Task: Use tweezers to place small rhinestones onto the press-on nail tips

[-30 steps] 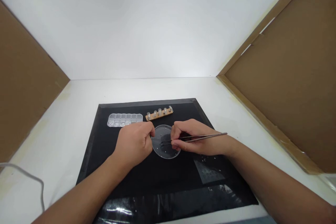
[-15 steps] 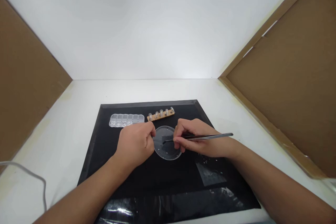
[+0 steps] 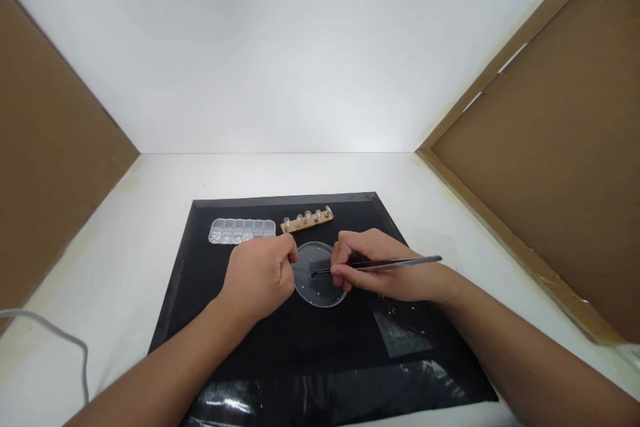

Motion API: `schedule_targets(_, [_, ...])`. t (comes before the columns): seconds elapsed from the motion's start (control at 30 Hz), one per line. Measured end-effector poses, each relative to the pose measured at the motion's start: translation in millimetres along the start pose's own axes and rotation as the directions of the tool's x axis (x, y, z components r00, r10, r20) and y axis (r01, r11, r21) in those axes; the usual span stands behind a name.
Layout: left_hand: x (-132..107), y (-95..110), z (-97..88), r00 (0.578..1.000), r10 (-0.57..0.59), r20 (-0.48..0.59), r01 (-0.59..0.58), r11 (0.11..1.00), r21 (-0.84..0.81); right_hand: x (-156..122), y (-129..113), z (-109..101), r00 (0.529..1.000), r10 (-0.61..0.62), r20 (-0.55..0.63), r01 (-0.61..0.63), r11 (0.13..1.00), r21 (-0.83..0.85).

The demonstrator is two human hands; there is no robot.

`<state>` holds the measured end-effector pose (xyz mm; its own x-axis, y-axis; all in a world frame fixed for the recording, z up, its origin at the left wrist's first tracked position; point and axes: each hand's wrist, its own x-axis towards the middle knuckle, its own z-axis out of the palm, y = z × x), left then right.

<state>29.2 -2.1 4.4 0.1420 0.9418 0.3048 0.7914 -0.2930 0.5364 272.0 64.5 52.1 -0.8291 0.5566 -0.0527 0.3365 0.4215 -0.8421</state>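
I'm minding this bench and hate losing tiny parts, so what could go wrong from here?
1. The right hand holds tweezers with their tips over the round dish; a slip might flick its tiny pale bits onto the black mat.
2. The left hand is curled at the dish's edge, contact unclear; a nudge could shift the dish.
3. The strip with clear pieces lies just beyond those fingers and might get knocked.

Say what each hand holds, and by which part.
The right hand holds tweezers nearer their tips than their tail. The left hand is at the rim of the dish; any grip there is hidden.
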Motion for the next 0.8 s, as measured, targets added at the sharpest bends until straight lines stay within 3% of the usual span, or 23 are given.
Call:
schedule_targets(0.43, [3.9, 6.3, -2.3, 0.986, -0.061, 0.152, 0.046, 0.994, 0.1, -2.2, -1.4, -3.3, 0.999, 0.027, 0.025, -0.026, 0.999, -0.027])
schedule_targets(0.67, [5.0, 6.8, -2.7, 0.987, -0.065, 0.146, 0.049, 0.992, 0.113, -2.1, 1.8, -2.8, 1.0, 0.014, -0.005, -0.014, 1.0, -0.019])
schedule_targets(0.8, [4.8, 7.7, -3.5, 0.986, -0.071, 0.151, 0.053, 0.991, 0.12, -1.2, 1.3, -2.1, 0.999, 0.031, 0.033, -0.03, 0.999, -0.03])
